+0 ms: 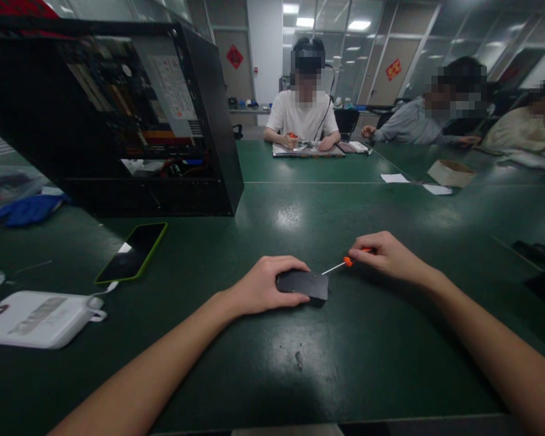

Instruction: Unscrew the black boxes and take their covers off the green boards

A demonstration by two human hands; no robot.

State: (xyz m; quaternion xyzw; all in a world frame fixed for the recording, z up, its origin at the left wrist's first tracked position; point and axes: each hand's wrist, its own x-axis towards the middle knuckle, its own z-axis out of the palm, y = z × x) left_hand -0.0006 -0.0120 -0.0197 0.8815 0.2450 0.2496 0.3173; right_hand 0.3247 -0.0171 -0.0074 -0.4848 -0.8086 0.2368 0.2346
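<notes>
A small flat black box [305,284] lies on the dark green table [354,345] in front of me. My left hand [266,284] rests over its left end and holds it down. My right hand [388,257] grips a small orange-handled screwdriver [345,262]; its thin metal shaft slants down to the left, and the tip meets the box's upper right corner.
An open black computer case [118,115] stands at the back left. A phone in a green case [132,252] and a white power bank [36,319] lie to the left, joined by a cable. Blue gloves [27,210] lie far left. Three people sit across the table.
</notes>
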